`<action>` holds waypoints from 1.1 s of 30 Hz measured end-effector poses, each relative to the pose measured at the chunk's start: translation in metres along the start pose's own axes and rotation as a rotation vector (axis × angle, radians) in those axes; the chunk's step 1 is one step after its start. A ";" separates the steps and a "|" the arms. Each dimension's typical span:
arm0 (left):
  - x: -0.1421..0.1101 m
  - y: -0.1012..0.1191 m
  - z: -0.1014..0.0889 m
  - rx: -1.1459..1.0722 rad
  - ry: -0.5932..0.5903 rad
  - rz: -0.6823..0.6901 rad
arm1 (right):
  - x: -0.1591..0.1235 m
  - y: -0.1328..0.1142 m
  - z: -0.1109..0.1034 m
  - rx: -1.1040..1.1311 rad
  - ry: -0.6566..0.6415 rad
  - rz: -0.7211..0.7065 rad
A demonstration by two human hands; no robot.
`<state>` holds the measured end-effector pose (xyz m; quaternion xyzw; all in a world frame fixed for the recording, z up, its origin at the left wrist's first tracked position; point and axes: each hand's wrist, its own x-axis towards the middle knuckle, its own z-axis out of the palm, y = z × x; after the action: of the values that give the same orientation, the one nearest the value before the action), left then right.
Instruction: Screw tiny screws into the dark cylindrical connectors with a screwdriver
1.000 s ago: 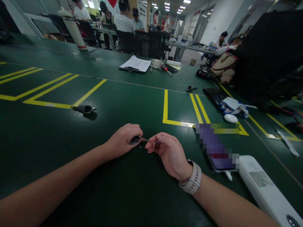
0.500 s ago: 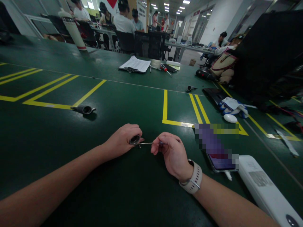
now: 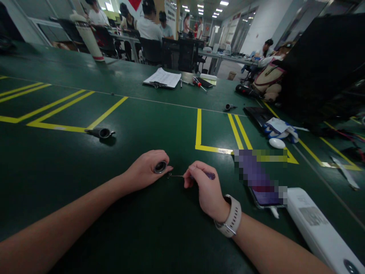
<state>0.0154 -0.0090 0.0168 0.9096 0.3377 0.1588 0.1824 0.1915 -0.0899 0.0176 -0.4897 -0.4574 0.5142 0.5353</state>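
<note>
My left hand [image 3: 144, 170] is closed around a dark metal part with a round, hollow end [image 3: 160, 167] turned up towards me. Most of that part is hidden inside the fist. Between its thumb and fingers, my right hand [image 3: 209, 190] grips a small screwdriver with a purple handle [image 3: 211, 176] and a thin shaft pointing left. The shaft's tip meets a tiny metal piece [image 3: 170, 174] just below the hollow end; whether that piece is attached to the part I cannot tell. A similar dark metal part [image 3: 103, 133] lies on the table to the upper left.
On the green table [image 3: 137, 236] a phone [image 3: 266, 194] and a white power bank [image 3: 313, 224] lie to my right. Another small dark part [image 3: 229, 107], a red-handled screwdriver [image 3: 196, 81] and a clipboard with papers [image 3: 164, 78] are farther back. A tall cup [image 3: 89, 40] stands at the far left.
My right hand has turned, showing more of the purple handle. The screwdriver's shaft has dropped from the hollow end's rim to the tiny piece below. The held part has tilted slightly towards me.
</note>
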 end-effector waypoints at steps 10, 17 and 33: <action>0.001 0.004 -0.002 0.000 -0.012 0.031 | -0.004 0.002 0.000 0.076 0.020 -0.194; -0.001 0.001 0.000 0.022 0.045 0.024 | -0.009 -0.010 0.004 -0.149 -0.124 -0.230; -0.001 0.001 0.001 0.037 0.065 0.035 | -0.013 -0.010 0.010 -0.319 -0.108 -0.331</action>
<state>0.0157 -0.0108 0.0160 0.9130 0.3304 0.1850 0.1515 0.1822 -0.1021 0.0287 -0.4582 -0.6350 0.3663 0.5027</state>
